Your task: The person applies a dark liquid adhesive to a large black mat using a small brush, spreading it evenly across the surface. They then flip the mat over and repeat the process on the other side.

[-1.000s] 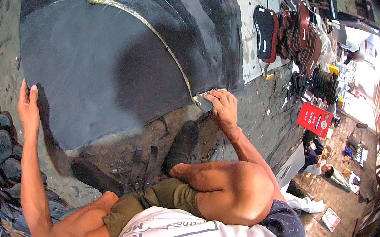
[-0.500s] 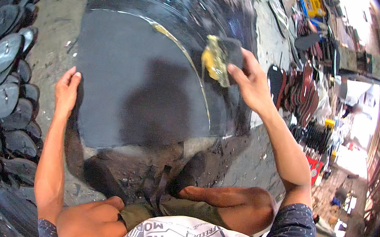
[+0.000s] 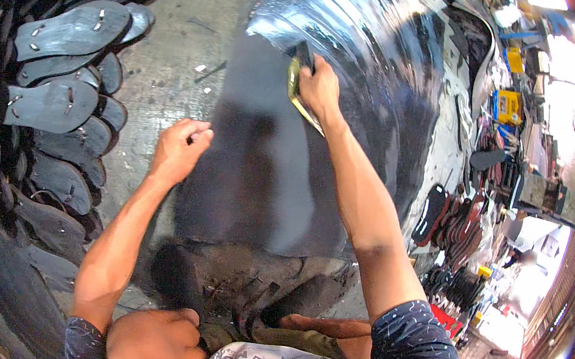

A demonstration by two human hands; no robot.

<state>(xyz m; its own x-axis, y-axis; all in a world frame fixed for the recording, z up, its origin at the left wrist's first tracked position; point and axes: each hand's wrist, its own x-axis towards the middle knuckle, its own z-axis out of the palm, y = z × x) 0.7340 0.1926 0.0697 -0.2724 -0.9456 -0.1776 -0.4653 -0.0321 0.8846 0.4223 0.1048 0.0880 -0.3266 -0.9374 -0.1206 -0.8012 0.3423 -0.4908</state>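
Observation:
A large black sheet [image 3: 241, 202] lies on the ground before me, its near part matte and its far part wet and glossy. My right hand [image 3: 320, 89] grips a dark flat spreader [image 3: 305, 55] on the sheet's surface. Along the spreader's lower left side clings yellowish glue [image 3: 293, 78], and a thin strip of it trails toward me beneath my wrist. At the sheet's left edge is my left hand [image 3: 178, 154], fingers curled and thumb drawn in. Its fingertips meet that edge; whether they pinch it is hidden.
Dark sandal soles [image 3: 57, 106] are piled in overlapping rows on the left. To the right lie brown soles [image 3: 461, 231], a black sole [image 3: 432, 214] and a yellow container [image 3: 508, 107]. My bent legs and dark-shod feet [image 3: 177, 274] are close to the sheet's near edge.
My right hand has swept the spreader leftward across the sheet, pushing the glue strip with it. The glossy coat covers more on the right. The view has shifted, and my left fingers look more curled.

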